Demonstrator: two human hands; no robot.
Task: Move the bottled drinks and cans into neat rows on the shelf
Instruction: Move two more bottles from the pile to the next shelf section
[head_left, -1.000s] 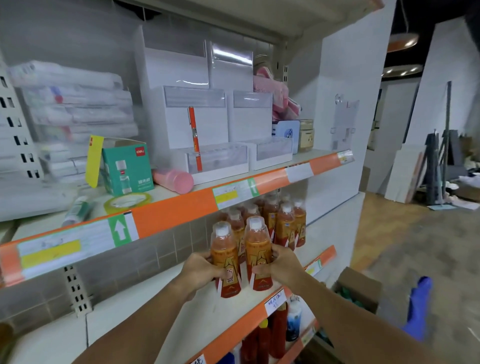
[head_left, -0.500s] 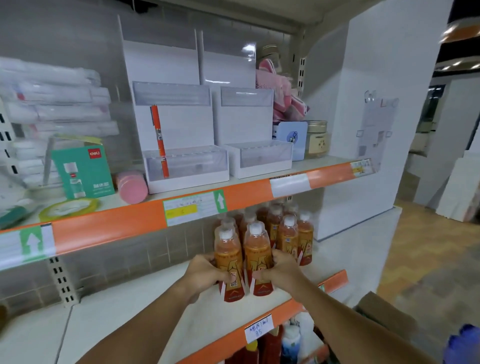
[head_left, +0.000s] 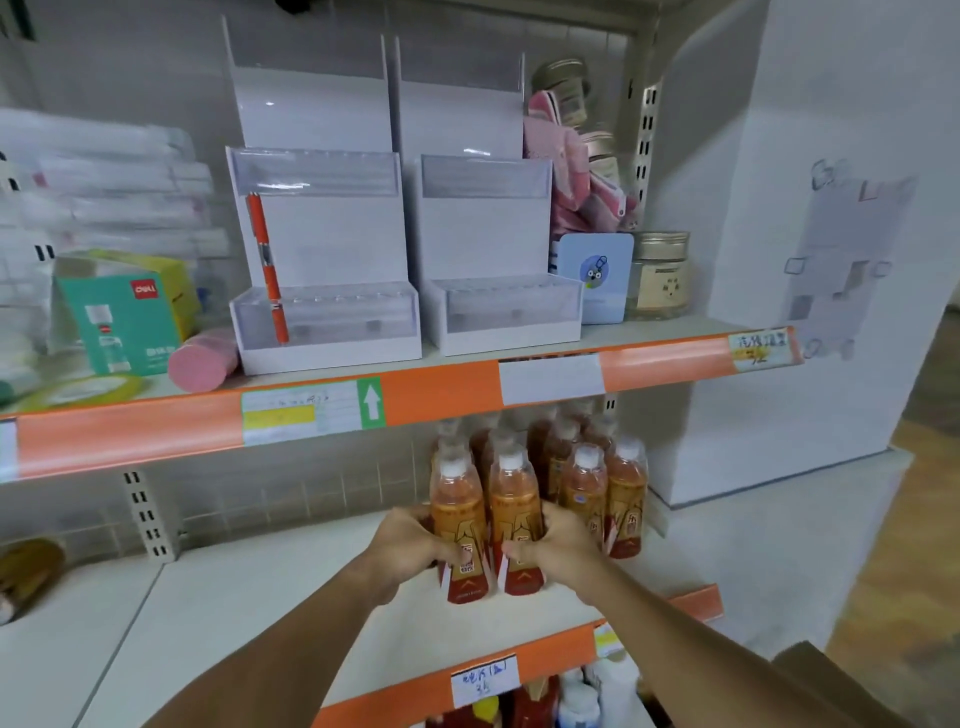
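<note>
I stand in front of a tall white metal shelf rack (head_left: 644, 171) with slotted posts. Each shelf has a bright orange plastic strip along its front edge (head_left: 441, 395), with paper price tags stuck on it. The back wall behind the shelves is made of small grey square tiles (head_left: 291, 483). To my right is a big plain white wall panel (head_left: 810, 104) with a faint see-through sheet (head_left: 841, 249) stuck on it. Down in the far right corner I see a bit of brown wooden floor (head_left: 919, 499). The light is soft and even, a little dim at the top.
</note>
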